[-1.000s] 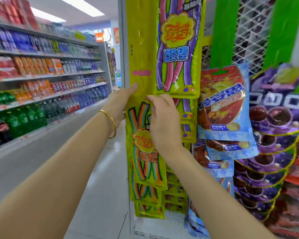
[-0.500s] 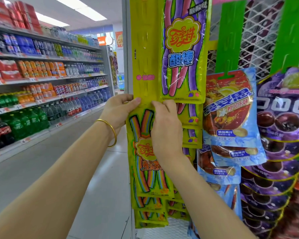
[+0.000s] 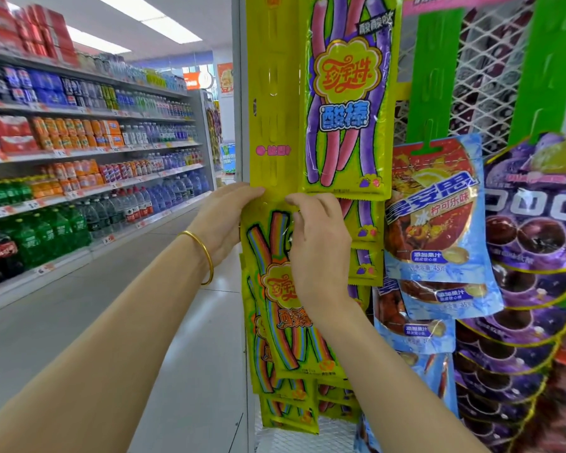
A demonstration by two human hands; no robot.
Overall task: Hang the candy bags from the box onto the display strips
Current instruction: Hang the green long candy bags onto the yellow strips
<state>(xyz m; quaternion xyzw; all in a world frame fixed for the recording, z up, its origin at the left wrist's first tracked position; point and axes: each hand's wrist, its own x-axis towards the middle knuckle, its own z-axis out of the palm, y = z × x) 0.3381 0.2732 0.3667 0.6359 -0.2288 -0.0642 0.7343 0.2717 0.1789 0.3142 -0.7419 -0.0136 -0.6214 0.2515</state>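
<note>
- Candy bag (image 3: 283, 289), rainbow-stick print on yellow-green, sits against the lower part of the yellow display strip (image 3: 272, 103); its top edge is level with both hands, just under the strip's pink mark.
- Left hand (image 3: 224, 220): fingers reach in from the aisle side, tips at the bag's top left corner and the strip's edge. Appears to pinch the corner; whether the thumb closes behind it is hidden.
- Right hand (image 3: 317, 250): fingers curled over the top of the bag, thumb side toward the strip, gripping the header. Judged purpose: one hand steadies strip and corner while the other works the hang-hole onto a tab.
- Hole and tab themselves are covered by fingers; cannot tell whether the bag is already hooked.
- More bags of the same print hang below in an overlapping stack, so filling runs bottom to top; the strip's upper tabs are bare.
- Neighbouring strip carries a purple-pink stick bag (image 3: 347, 103) with more beneath; further right, blue cola-flavour pouches (image 3: 438, 217) and purple grape pouches (image 3: 536, 230) on green strips (image 3: 435, 76).
- Supply box is not in view.
- Drink shelves (image 3: 79, 152) line the aisle well to the left.
- Risk, judged: releasing before the tab seats would drop the bag.
</note>
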